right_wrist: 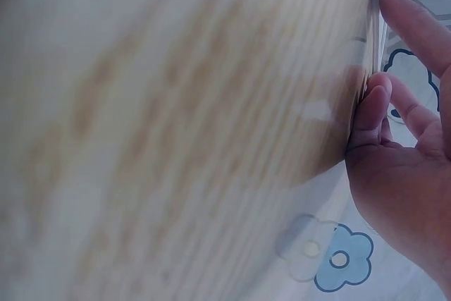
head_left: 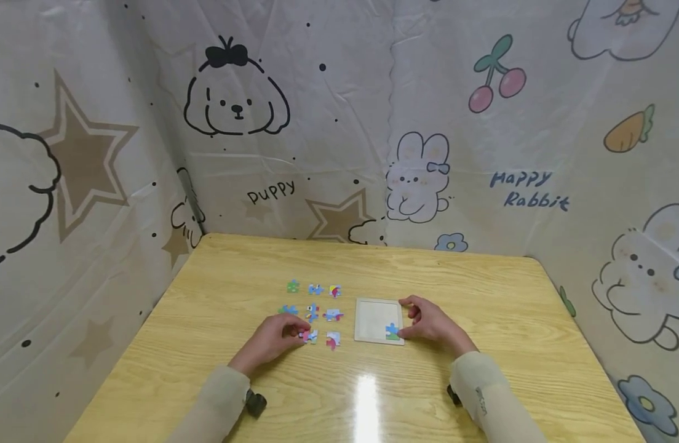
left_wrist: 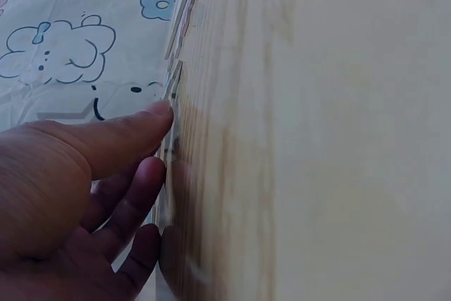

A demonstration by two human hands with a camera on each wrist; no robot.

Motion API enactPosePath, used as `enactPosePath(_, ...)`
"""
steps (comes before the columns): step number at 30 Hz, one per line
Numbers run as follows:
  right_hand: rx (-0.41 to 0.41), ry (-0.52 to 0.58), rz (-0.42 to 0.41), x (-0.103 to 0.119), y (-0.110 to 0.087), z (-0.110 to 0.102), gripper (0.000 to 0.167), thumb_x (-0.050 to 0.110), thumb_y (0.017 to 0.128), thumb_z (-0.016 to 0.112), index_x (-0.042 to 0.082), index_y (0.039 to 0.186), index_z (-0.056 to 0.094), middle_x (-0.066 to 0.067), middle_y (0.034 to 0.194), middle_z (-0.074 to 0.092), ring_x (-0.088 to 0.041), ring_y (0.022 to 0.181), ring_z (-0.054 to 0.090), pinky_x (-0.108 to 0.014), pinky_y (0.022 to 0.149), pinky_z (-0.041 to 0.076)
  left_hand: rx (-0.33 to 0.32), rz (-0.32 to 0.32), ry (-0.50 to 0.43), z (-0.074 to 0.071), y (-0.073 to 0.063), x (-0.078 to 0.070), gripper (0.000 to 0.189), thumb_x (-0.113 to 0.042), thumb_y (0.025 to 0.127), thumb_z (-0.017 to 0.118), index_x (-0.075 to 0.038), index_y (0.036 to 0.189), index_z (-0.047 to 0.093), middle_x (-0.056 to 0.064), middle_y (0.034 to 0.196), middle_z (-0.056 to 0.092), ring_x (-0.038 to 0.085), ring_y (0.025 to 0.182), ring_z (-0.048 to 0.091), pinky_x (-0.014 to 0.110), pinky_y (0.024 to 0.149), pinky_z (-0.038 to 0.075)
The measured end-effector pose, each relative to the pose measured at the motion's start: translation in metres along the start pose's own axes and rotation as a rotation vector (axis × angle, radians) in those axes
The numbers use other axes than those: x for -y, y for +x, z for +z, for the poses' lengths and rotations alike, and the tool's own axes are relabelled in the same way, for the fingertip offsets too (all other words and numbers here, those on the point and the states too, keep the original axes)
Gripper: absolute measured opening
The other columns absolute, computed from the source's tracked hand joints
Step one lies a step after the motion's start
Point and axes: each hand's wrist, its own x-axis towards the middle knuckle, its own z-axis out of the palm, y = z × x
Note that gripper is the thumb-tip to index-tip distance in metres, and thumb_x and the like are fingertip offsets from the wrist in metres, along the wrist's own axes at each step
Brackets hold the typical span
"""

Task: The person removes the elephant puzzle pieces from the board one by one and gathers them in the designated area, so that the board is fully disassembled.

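Note:
At the lower left of a loose group of jigsaw pieces, my left hand (head_left: 270, 338) pinches a pink, white and blue puzzle piece (head_left: 310, 336) between thumb and finger. In the left wrist view, the thumb (left_wrist: 134, 135) meets the thin edge of a piece low over the table; the index finger is mostly hidden. A square wooden puzzle tray (head_left: 369, 320) lies to the right, with one blue and green piece (head_left: 392, 331) in its lower right corner. My right hand (head_left: 430, 323) touches the tray's right side, index finger near the upper corner and thumb near the placed piece.
Several more pieces lie in rough rows left of the tray, among them a green piece (head_left: 293, 286), a red and yellow piece (head_left: 334, 290) and a pink and white piece (head_left: 333, 339). The wooden table (head_left: 461, 283) meets a printed cloth wall (head_left: 339, 135) behind.

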Motion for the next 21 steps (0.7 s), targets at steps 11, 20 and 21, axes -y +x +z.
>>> enactPosePath(11,-0.011,-0.012,-0.002,-0.0012,0.0020,-0.0001,0.076,0.014,0.078,0.092,0.004,0.144,0.057,-0.009,0.103,0.051,-0.022,0.092,0.048,-0.032,0.076,0.042,-0.003,-0.038,0.025,0.0008,0.0010,0.0006,0.022,-0.011,0.092,0.079,-0.012,0.114,0.077,-0.001,0.110,0.072,0.014,0.094,0.061,0.026,0.083,0.053)
enactPosePath(20,-0.006,0.007,0.015,-0.0013,0.0009,0.0002,0.076,0.014,0.078,0.092,0.005,0.144,0.056,-0.009,0.103,0.051,-0.022,0.093,0.048,-0.032,0.076,0.042,-0.008,-0.036,0.022,0.0018,0.0006,0.0023,0.025,-0.010,0.092,0.079,-0.012,0.117,0.077,-0.001,0.111,0.073,0.014,0.095,0.062,0.026,0.085,0.054)
enactPosePath(21,-0.006,0.008,0.014,-0.0015,0.0009,0.0001,0.076,0.014,0.078,0.092,0.004,0.144,0.056,-0.009,0.103,0.051,-0.022,0.093,0.048,-0.032,0.076,0.042,-0.009,-0.037,0.021,0.0019,0.0008,0.0025,0.025,-0.010,0.091,0.079,-0.012,0.117,0.077,-0.001,0.112,0.073,0.014,0.095,0.062,0.026,0.085,0.054)
